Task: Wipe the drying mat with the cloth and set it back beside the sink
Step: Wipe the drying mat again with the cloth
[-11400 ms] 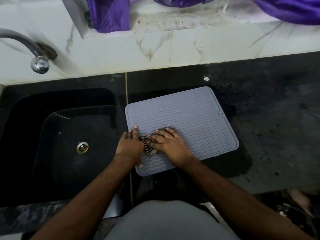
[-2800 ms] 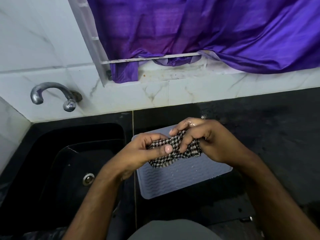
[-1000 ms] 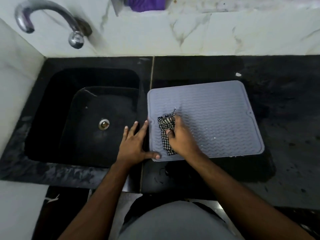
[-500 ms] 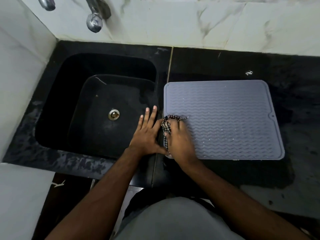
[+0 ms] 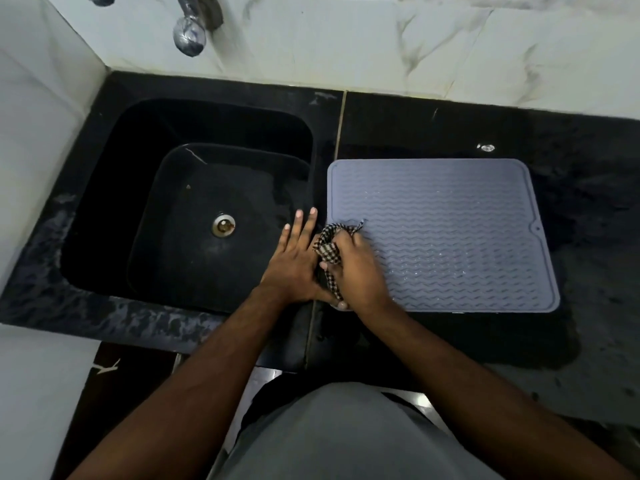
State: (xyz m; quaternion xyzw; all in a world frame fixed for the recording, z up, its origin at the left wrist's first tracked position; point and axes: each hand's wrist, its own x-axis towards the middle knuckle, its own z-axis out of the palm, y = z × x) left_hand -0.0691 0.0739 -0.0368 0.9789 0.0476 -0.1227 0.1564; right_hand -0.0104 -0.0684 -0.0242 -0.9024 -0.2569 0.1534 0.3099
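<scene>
The grey drying mat (image 5: pixel 446 233) lies flat on the black tabletop (image 5: pixel 588 188) at centre right of the frame, its left edge just beside the black sink (image 5: pixel 194 161), with water droplets glinting on its wavy ridges. At the mat's lower-left corner the right hand (image 5: pixel 360 271) has its grip curled round the bunched checked cloth (image 5: pixel 329 252), pressing it onto the mat. The left hand (image 5: pixel 294 263) lies flat with fingers straight (holding nothing) on the strip between sink and mat, touching the cloth.
</scene>
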